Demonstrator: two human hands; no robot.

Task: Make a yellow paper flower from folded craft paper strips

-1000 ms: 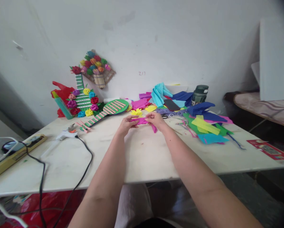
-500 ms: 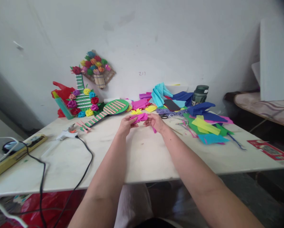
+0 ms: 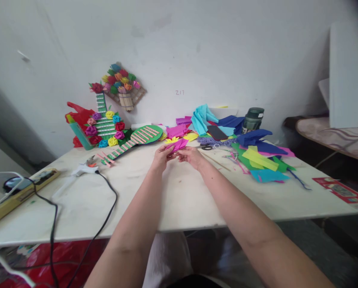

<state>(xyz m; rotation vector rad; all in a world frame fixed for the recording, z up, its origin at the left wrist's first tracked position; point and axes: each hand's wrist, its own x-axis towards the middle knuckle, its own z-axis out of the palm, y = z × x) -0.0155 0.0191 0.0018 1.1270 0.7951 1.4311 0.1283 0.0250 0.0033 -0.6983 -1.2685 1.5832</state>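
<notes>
Between my two hands is a folded piece of magenta crepe paper (image 3: 179,145), held just above the middle of the table. My left hand (image 3: 162,157) pinches its left part with closed fingers. My right hand (image 3: 191,156) grips the lower right of it, fingertips close to those of the left. Just behind the paper lies a yellow paper flower (image 3: 172,140), partly covered. To the right of my right hand are black-handled scissors (image 3: 206,147) and a thin stick (image 3: 216,161). A green board with pink strips (image 3: 141,136) lies beyond my left hand.
At left stand a flower-decorated guitar shape (image 3: 104,126), a glue gun (image 3: 86,169) with its black cord, and a power strip (image 3: 50,175). At right are crepe paper sheets (image 3: 258,158), a phone (image 3: 217,133), a dark bottle (image 3: 252,119) and a red card (image 3: 341,189).
The magenta paper has been turned and now tilts up to the right. My right hand has shifted left, nearer my left hand, and the paper end that hung below it is out of sight.
</notes>
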